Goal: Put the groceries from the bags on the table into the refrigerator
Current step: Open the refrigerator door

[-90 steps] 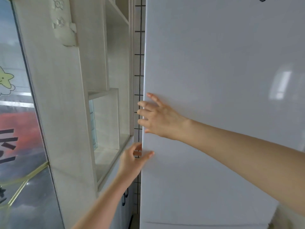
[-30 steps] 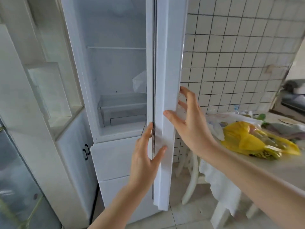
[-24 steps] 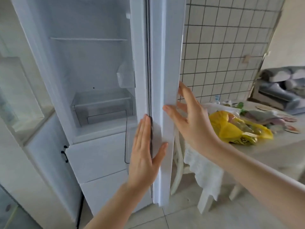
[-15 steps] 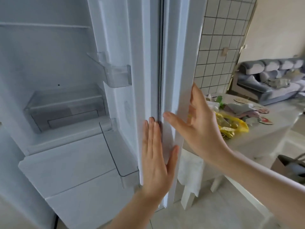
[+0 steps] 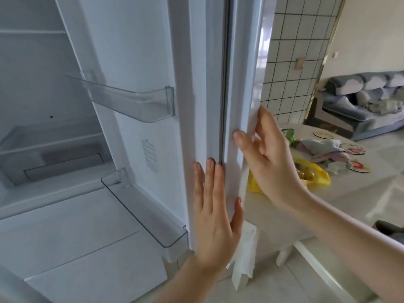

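The white refrigerator [image 5: 39, 88] stands open, its shelves and clear drawer bare. Its door [image 5: 205, 84] is swung wide and seen edge-on in the middle of the view, with two clear door bins on its inner face. My left hand [image 5: 214, 211] lies flat with straight fingers against the door's edge. My right hand [image 5: 269, 162] holds the door's outer edge, thumb on the near side and fingers behind it. A yellow grocery bag [image 5: 314, 176] lies on the white table [image 5: 341, 197] to the right, partly hidden by my right hand.
Cloths and round coasters [image 5: 341, 149] lie further back on the table. A tiled wall [image 5: 295, 51] rises behind the door. A grey sofa [image 5: 367, 99] stands at the far right. The freezer drawer fronts [image 5: 76, 237] below are closed.
The refrigerator door went from closed to wide open. Both hands stayed on its edge as it swung right, and the view turned toward the table and sofa.
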{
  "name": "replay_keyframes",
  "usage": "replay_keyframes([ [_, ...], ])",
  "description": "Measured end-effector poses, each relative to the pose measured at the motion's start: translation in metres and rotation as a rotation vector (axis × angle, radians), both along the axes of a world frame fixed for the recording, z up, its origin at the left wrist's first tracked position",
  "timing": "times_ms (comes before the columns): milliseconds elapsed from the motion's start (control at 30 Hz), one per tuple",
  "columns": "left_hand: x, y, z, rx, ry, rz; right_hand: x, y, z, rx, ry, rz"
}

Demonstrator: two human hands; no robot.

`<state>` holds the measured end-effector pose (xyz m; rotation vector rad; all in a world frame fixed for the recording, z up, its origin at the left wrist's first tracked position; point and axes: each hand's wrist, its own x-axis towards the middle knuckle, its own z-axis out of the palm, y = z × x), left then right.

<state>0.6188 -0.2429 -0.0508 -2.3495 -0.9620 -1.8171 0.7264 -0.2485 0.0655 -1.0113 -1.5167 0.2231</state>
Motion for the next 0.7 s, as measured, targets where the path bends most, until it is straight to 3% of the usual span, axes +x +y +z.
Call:
replay_keyframes([
  [333, 0.056, 0.004, 0.009, -0.093, -0.012, 0.28, 0.05, 0.027, 0.002, -0.019, 0.08, 0.246],
  [700, 0.072, -0.007, 0.013, -0.183, -0.086, 0.344, 0.073, 0.035, -0.001, -0.075, -0.018, 0.175],
])
